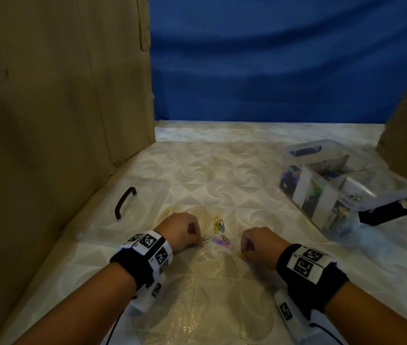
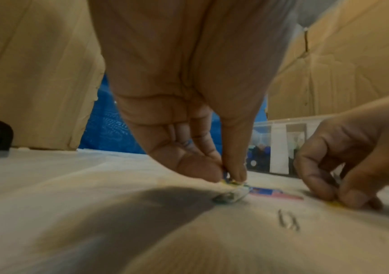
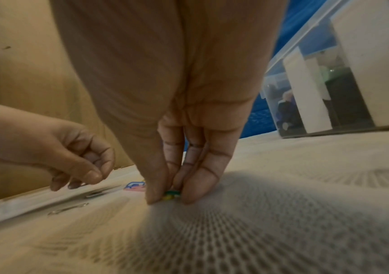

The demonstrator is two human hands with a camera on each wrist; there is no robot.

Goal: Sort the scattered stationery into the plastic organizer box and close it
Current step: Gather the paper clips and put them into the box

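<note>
At the far left of the patterned tablecloth (image 1: 222, 170) the clear lid (image 1: 132, 210) with its black handle (image 1: 124, 202) is seen lying flat, apart from the box, so closing is judged not yet done. Next to the right, the left hand (image 1: 180, 231) is lowered to the cloth with thumb and fingertips (image 2: 235, 172) pinched together on a paper clip (image 2: 229, 196); a second clip may be held, but this cannot be told through the blur. Between the hands a few loose clips are left: a yellow and dark pair (image 1: 218, 224), a purple and red cluster (image 1: 222, 241), and a pale clip (image 1: 203, 257) nearer the body. Further right, the right hand (image 1: 259, 244) is likewise curled down, its fingertips (image 3: 195, 185) pinching a yellow-green clip (image 3: 171, 194) against the cloth. At the far right the plastic organizer box (image 1: 346, 188) stands open, well apart from the hands, its compartments already holding dark and coloured stationery. Most sorting is judged finished; the remaining clips are still to be gathered, dropped in a compartment, and the lid fitted.
</note>
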